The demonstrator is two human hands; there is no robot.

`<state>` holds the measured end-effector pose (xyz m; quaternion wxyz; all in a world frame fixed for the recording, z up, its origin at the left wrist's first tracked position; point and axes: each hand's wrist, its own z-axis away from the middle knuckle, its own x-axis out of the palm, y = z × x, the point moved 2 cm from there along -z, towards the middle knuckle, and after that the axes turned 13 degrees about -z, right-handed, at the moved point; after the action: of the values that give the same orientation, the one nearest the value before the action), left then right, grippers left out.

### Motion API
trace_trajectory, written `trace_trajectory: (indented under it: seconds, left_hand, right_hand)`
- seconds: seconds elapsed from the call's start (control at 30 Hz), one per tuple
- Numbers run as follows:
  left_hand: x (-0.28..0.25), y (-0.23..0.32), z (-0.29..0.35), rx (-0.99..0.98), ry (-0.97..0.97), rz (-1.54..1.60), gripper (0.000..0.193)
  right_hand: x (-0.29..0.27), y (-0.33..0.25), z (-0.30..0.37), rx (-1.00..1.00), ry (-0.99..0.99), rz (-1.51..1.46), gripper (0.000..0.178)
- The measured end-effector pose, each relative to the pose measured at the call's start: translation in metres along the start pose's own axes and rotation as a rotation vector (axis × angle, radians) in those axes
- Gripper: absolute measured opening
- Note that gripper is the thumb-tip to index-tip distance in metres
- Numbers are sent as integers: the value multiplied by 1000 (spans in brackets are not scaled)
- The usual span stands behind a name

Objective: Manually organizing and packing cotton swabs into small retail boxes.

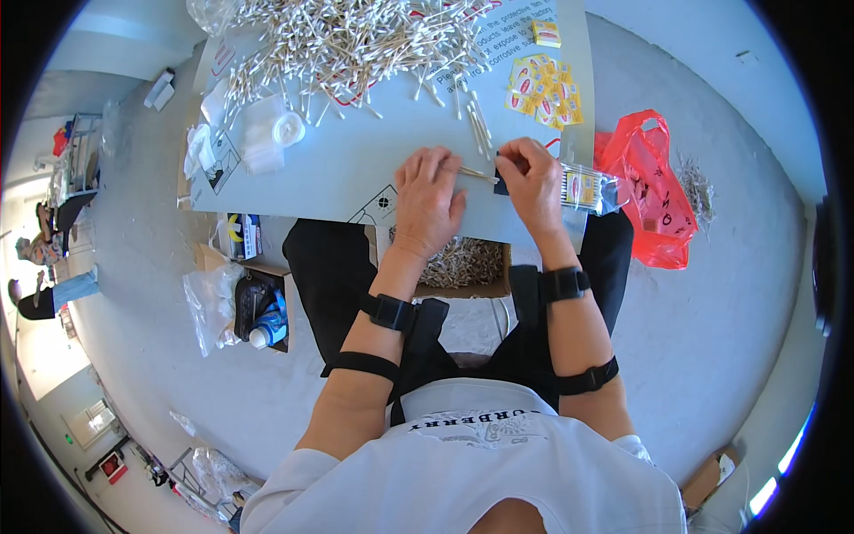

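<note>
Head view: risks of scattering and dropping

Thin, pale-stemmed, white-tipped cotton swabs (478, 174) lie on the grey-blue table (351, 165) between the hands. The left hand (429, 198) rests palm down, fingers close together, at their ends; a sideways slip could scatter them. The right hand (532, 182) bends thumb and forefinger together; what it pinches cannot be told. A clear plastic, yellow-labelled swab pack (581, 189) overhangs the table edge, so a nudge could drop it.
</note>
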<state>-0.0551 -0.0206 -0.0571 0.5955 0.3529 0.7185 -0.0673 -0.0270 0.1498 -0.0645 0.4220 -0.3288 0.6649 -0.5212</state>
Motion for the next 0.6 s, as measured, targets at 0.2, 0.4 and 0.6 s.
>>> trace_trajectory:
  seconds: [0.2, 0.4, 0.6]
  left_hand:
    - [8, -1, 4, 28, 50, 21, 39]
    - [8, 0, 0, 20, 46, 50, 40]
    - [8, 4, -11, -25, 73, 56, 61]
  right_hand:
    - [23, -2, -26, -98, -95, 238, 13]
    - [16, 5, -24, -90, -90, 363, 15]
    - [11, 2, -10, -112, -68, 313, 11]
